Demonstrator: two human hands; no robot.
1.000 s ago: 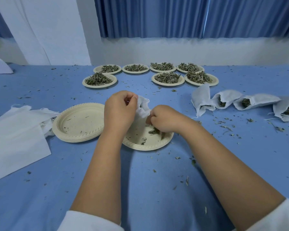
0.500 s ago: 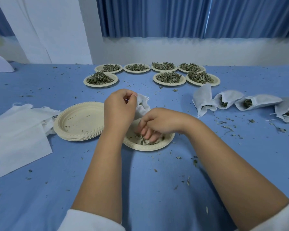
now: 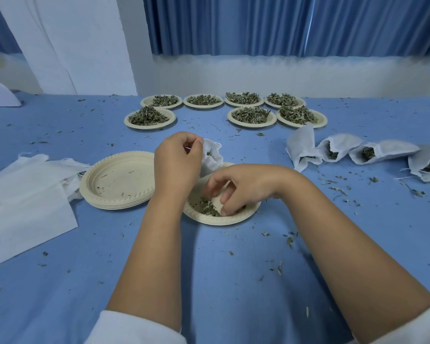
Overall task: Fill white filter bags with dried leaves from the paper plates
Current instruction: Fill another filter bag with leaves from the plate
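White filter bag [image 3: 212,158] is pinched open by the left grip [image 3: 178,161] while dried leaves [image 3: 206,209] are clutched off the paper plate [image 3: 225,221] by the right grip [image 3: 238,188], presumably for dropping inside.

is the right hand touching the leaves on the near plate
Touching. The head view shows the right hand with curled fingertips dug into the leaves on the plate, no gap.

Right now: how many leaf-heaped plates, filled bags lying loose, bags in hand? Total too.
Beige paper plates heaped with dried leaves: 7
White filter bags lying filled: 4
White filter bag gripped by left hand: 1
Total: 12
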